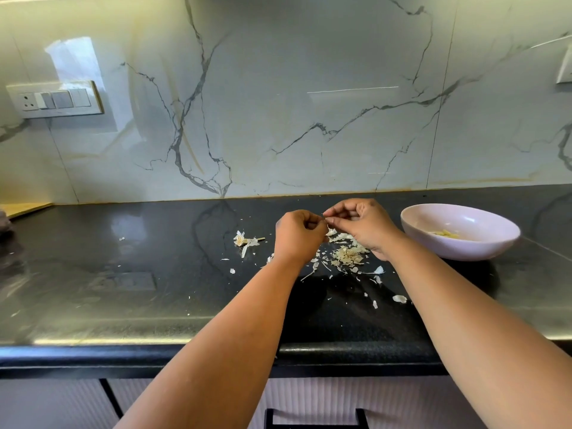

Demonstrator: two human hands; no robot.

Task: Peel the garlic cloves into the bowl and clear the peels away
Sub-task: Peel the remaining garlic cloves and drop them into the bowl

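Black stone made up the counter [154, 305], and against it the pale peels [348, 257] showed plainly, heaped just under the hands and strewn toward the near edge. Both hands were raised a little above that heap, fingertips meeting. The left hand [298, 232] was curled, pinching something small between thumb and fingers; the right hand [360, 224] was curled too, its fingertips nipping at the same spot. It was most likely a garlic clove, though the fingers hid it almost wholly. The bowl [495, 243] stood just to the right of the right hand, with a few peeled cloves [445, 233] lying in its bottom. A stripped garlic stem [246, 241] lay to the left.

To do this step well, I judged the left hand should hold the clove firm without crushing it, while the right caught a loose edge of skin and drew it off in long strips. Working over the heap would keep scraps together and ease the later sweeping. The bare clove should go to the bowl with no skin clinging.
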